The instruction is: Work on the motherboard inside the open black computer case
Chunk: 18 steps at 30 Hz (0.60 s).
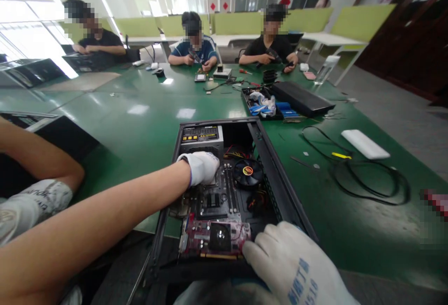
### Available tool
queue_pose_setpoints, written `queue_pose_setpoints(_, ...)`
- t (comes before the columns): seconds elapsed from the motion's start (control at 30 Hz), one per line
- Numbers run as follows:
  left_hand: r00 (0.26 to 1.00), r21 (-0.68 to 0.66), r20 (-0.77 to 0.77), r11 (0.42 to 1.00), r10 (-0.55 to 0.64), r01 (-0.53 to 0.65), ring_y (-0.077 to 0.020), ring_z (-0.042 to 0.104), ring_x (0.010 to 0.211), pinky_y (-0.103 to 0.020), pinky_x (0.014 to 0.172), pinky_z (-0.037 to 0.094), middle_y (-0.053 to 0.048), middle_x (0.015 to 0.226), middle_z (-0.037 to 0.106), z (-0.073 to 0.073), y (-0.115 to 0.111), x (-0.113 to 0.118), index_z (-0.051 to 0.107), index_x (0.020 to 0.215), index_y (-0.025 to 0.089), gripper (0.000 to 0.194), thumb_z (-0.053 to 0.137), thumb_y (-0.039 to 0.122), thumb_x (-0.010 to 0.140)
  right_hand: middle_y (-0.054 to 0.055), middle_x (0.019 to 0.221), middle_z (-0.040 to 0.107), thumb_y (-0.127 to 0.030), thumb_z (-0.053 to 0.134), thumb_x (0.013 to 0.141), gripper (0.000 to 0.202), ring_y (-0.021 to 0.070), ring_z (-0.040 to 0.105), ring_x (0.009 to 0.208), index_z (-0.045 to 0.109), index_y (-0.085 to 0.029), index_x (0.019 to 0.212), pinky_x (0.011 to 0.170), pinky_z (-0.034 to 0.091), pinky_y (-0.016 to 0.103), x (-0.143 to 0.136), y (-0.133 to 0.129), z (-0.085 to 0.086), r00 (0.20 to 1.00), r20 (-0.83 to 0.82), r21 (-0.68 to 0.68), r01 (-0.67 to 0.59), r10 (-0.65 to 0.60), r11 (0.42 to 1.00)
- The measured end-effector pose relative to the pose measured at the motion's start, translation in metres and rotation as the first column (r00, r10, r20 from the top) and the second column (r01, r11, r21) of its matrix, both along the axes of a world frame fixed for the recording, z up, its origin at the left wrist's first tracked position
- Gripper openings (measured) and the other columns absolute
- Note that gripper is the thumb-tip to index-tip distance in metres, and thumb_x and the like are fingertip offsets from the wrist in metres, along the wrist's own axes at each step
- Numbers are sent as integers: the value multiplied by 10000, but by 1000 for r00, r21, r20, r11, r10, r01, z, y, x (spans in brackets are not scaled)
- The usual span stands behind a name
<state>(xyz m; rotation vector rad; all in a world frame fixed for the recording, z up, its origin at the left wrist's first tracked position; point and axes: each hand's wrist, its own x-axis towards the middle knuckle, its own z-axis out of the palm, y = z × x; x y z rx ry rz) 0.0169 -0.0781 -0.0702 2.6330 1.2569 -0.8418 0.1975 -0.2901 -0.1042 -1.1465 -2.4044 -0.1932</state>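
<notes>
1. From where I stand, it's a bright office with pale green partitions (238,24) across the back and a long green table (147,132) filling the middle.
2. Three people sit along the far side: one at the upper left (101,39), one at the upper centre (194,44), one right of centre (273,44), each with hands on some hardware.
3. Near the centre of the frame lies an open computer case (285,188), with a power supply (201,137) at its far left corner and a round fan (248,171) on the motherboard (213,200).
4. The left hand (203,167), in a white glove, reaches in just below the power supply, fingers curled down; I can't tell whether they grip anything.
5. The right hand (289,260), gloved too, is bent at the lower right with its fingertips at the right end of a red circuit board (199,237); how firmly they close on it, I can't tell.
6. That board sits over the near end of the case, lower centre.
7. At the right, a black cable (371,198) loops near a white box (365,144).
</notes>
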Motion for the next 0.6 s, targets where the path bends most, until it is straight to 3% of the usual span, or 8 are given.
queue_pose_setpoints(0.1, 995, -37, -95, 999, -27, 23, -315, 694, 1019, -360, 894, 548, -184, 1104, 732, -9, 3, 2, 747, 1048, 124, 408, 724, 340, 703, 24, 802, 658, -552, 356, 977, 415, 185, 508, 709, 630, -241, 949, 726, 343, 354, -4, 0, 5, 999, -37, 55, 29, -27, 998)
queue_pose_setpoints(0.23, 995, -21, -98, 999, -27, 25, -320, 699, 1010, -362, 864, 564, -191, 1108, 731, -20, 8, 6, 748, 1073, 121, 424, 717, 343, 713, 3, 745, 631, -538, 358, 982, 404, 176, 455, 640, 624, -243, 913, 670, 305, 353, -7, 4, 8, 998, -62, 45, 17, -14, 999)
queue_pose_setpoints(0.47, 994, -10, -106, 1000, -27, 26, -305, 692, 1034, -335, 866, 561, -194, 1143, 720, -21, 12, 9, 737, 1103, 114, 436, 723, 266, 695, -7, 651, 562, -493, 444, 961, 332, 168, 410, 597, 609, -232, 839, 602, 249, 358, -9, 3, 16, 997, -76, 11, 30, -29, 999)
queue_pose_setpoints(0.6, 998, -7, -61, 1000, -4, 3, -325, 698, 1000, -356, 839, 565, -207, 1094, 730, -23, 15, 7, 749, 1062, 101, 411, 716, 270, 689, 14, 699, 591, -432, 446, 959, 288, 178, 444, 635, 622, -222, 872, 632, 261, 364, -9, 3, 18, 997, -71, -9, 28, -29, 1000)
